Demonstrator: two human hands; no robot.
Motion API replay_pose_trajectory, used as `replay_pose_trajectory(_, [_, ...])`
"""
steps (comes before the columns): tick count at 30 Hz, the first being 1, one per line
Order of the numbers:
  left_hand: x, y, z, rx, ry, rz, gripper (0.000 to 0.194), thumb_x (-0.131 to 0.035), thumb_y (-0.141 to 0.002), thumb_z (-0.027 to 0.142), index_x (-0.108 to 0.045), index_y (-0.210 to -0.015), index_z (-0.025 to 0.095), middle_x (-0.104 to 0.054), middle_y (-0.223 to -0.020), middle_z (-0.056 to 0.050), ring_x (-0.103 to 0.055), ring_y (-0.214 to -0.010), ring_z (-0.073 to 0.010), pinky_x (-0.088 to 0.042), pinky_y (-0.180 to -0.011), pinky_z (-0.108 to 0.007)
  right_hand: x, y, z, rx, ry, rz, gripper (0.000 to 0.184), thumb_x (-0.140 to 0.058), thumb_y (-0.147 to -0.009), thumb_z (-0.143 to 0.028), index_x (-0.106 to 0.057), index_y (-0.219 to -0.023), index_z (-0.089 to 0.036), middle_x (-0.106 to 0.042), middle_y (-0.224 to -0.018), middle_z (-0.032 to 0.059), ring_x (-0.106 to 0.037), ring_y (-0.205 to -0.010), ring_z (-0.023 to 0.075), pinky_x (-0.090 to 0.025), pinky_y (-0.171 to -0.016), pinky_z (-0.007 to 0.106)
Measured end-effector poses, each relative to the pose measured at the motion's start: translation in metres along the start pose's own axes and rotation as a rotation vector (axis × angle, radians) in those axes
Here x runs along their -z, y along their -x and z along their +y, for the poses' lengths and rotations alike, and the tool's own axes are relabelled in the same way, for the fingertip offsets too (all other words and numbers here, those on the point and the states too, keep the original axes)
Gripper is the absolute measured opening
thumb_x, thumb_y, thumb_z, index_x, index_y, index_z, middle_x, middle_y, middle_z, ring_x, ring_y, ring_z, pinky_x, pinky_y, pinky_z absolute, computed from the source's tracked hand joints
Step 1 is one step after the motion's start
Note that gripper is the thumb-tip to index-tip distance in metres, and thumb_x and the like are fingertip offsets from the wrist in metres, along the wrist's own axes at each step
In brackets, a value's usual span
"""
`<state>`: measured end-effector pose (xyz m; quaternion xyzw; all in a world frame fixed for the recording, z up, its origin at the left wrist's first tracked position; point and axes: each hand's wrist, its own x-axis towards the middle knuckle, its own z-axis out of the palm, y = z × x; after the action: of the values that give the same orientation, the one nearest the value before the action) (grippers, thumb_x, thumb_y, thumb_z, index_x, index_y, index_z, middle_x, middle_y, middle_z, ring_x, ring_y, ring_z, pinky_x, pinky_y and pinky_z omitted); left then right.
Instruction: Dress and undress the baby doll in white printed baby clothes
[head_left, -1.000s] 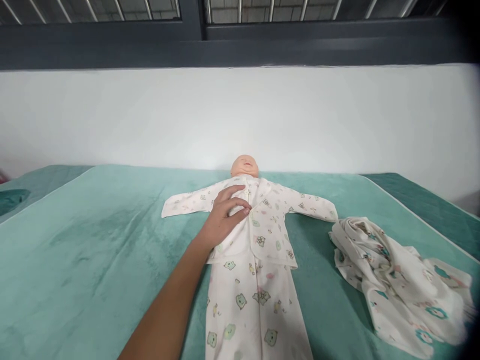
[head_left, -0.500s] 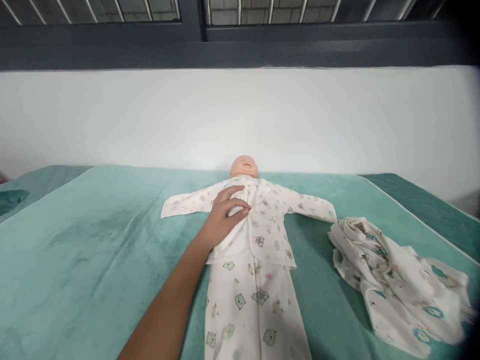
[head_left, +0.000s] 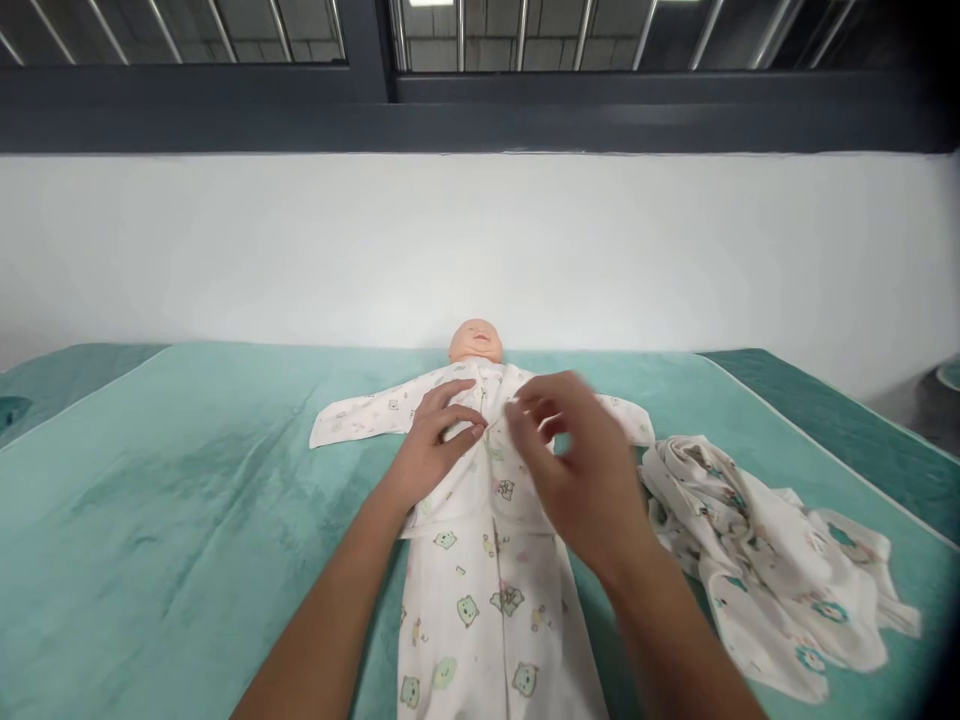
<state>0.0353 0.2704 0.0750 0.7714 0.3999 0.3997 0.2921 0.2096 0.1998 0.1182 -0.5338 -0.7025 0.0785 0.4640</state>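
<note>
A baby doll (head_left: 477, 340) lies on its back with both sleeves spread, its head near the wall. It wears a white printed baby jacket (head_left: 442, 500) over matching baby pants (head_left: 465, 640). My left hand (head_left: 431, 440) rests on the chest, thumb and a finger pinched together at the jacket's front edge; the index finger lies higher up. Over the other side of the chest is my right hand (head_left: 581, 460), fingers curled with the thumb close to them. Motion blurs those fingertips, and whether they hold cloth cannot be made out. This hand covers part of the doll's sleeve.
A crumpled white printed cloth (head_left: 772, 560) lies to the right of the doll. Everything rests on a green padded cover (head_left: 210, 500) that runs back to a white wall (head_left: 300, 250). Above is a dark window frame (head_left: 225, 125) with bars.
My right hand has come into view from the lower right, over the doll's chest. The left hand keeps its place on the jacket. The whole view has shifted slightly.
</note>
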Motion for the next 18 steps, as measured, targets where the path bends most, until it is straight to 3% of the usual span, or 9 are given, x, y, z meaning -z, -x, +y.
replay_pose_trajectory(4, [-0.001, -0.001, -0.002, -0.008, 0.016, 0.013, 0.018, -0.056, -0.09, 0.039, -0.069, -0.086, 0.026, -0.046, -0.145, -0.001, -0.034, -0.14, -0.0249, -0.028, -0.116, -0.046, -0.027, 0.0, 0.02, -0.11, 0.172, -0.208, 0.025, -0.056, -0.09, -0.045, -0.053, -0.081, -0.022, -0.057, -0.08, 0.0002, -0.051, -0.061, 0.0135, -0.032, -0.053, 0.026])
replay_pose_trajectory(8, [-0.002, -0.002, -0.004, -0.004, 0.005, 0.014, 0.019, -0.055, -0.09, 0.039, -0.068, -0.086, 0.026, -0.046, -0.145, -0.001, -0.033, -0.14, -0.0243, -0.028, -0.116, -0.046, -0.042, 0.001, 0.028, -0.068, 0.273, -0.181, 0.02, -0.058, -0.088, -0.038, -0.051, -0.078, -0.022, -0.055, -0.08, 0.0009, -0.048, -0.062, 0.0134, -0.024, -0.053, 0.027])
replay_pose_trajectory(13, [-0.002, -0.002, -0.002, 0.015, -0.013, 0.006, 0.02, -0.056, -0.089, 0.041, -0.069, -0.085, 0.026, -0.045, -0.146, -0.001, -0.033, -0.14, -0.0253, -0.03, -0.115, -0.045, -0.026, -0.005, 0.035, 0.002, 0.062, -0.294, 0.022, -0.05, -0.09, -0.024, -0.046, -0.068, -0.021, -0.05, -0.07, -0.0026, -0.044, -0.062, 0.0116, -0.027, -0.057, 0.026])
replay_pose_trajectory(18, [-0.003, -0.003, -0.002, 0.018, -0.022, -0.01, 0.019, -0.059, -0.088, 0.042, -0.07, -0.084, 0.027, -0.044, -0.147, 0.0, -0.031, -0.14, -0.0264, -0.029, -0.115, -0.046, -0.007, -0.012, 0.048, -0.071, -0.25, -0.482, 0.016, -0.051, -0.088, -0.026, -0.054, -0.073, -0.021, -0.047, -0.066, -0.0058, -0.041, -0.06, 0.0106, -0.031, -0.057, 0.024])
